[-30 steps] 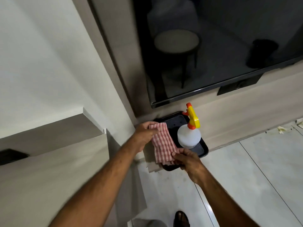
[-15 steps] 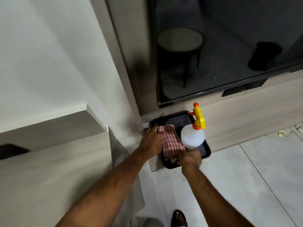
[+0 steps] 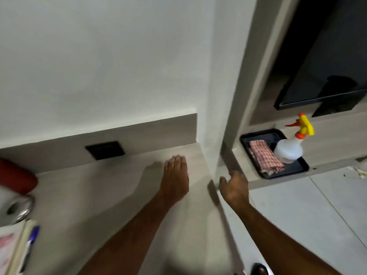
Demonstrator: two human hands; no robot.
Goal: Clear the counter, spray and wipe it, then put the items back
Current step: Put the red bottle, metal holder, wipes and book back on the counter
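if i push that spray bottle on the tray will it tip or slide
The spray bottle has a wide, squat base, so it would probably slide on the black tray. It looks near empty, likely light. A push at its yellow trigger head could topple it.

The counter (image 3: 111, 195) ahead of my left hand (image 3: 175, 175) lies bare; a red cylinder (image 3: 16, 176) and metal piece (image 3: 18, 208) (blurred) crowd its left end, the wall corner (image 3: 216, 116) bounds its right.

Left hand (image 3: 175, 178) flat over the counter (image 3: 111, 195); cloth (image 3: 265, 156) and spray bottle (image 3: 290, 149) on tray (image 3: 297, 168).
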